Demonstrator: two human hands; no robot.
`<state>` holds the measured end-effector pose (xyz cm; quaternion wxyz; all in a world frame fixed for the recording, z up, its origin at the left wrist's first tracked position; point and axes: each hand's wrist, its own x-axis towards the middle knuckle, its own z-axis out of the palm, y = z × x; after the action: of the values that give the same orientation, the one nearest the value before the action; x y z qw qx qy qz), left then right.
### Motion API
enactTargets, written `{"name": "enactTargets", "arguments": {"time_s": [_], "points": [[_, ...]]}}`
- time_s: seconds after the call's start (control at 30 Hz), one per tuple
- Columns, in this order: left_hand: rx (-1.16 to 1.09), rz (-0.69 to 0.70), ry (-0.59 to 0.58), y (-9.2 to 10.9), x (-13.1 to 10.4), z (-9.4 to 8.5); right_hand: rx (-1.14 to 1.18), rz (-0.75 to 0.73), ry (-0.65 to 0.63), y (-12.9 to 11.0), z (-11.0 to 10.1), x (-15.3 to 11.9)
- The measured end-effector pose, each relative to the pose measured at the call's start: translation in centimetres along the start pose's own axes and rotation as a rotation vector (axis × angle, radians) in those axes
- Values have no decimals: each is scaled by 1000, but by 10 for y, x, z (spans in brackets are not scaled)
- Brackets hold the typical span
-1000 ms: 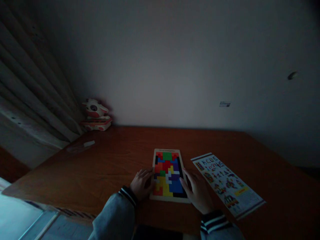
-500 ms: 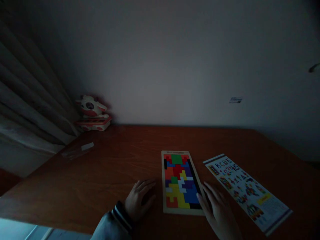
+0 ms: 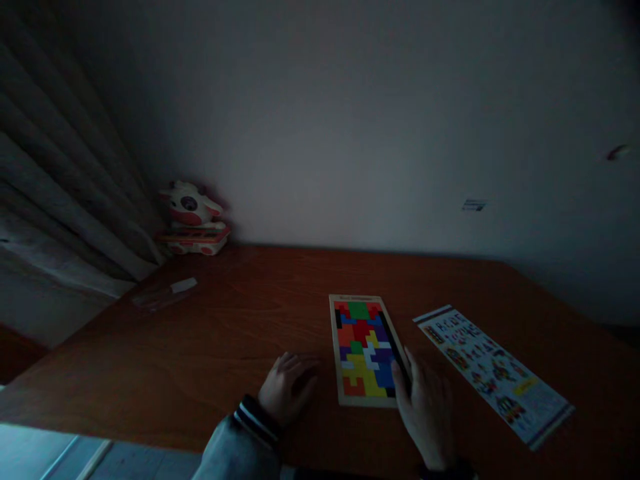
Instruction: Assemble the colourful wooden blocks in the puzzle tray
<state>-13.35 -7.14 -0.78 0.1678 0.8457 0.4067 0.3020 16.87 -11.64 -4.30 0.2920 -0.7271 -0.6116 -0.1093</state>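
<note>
A wooden block puzzle lies flat on the table, its tray filled with colourful interlocking pieces. Dark gaps show along its right side and at a few other spots. My right hand rests at the tray's lower right edge, thumb over the corner and fingers spread, holding nothing. Left of the tray, apart from it, my left hand rests on the wood with loosely curved fingers and thumb apart, also holding nothing.
A printed pattern sheet lies slanted to the right of my right hand. Far back on the left stands a cow-shaped toy keyboard, near the curtain. A clear plastic wrapper lies in front of it on the brown table.
The view has shifted and tilted slightly. My right hand's thumb and fingers have spread wider at the tray's edge. My left hand keeps nearly the same pose.
</note>
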Motion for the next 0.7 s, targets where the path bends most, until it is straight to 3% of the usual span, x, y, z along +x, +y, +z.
{"name": "enactTargets", "arguments": {"time_s": [0.13,0.3,0.43,0.53,0.7], "points": [[-32,-7,35,-2,2,-1,18,-135,-93,-4,0,-8],[-109,-75,70,-4,3,-2,-26,-107,-140,-6,-5,-6],[-174,-188,86,-4,4,-5,98,-49,-147,0,-5,0],[-222,-260,99,-6,4,-6,173,-34,-136,3,-3,2],[-188,-267,133,-7,0,-4,136,14,-34,0,-3,-2]]}}
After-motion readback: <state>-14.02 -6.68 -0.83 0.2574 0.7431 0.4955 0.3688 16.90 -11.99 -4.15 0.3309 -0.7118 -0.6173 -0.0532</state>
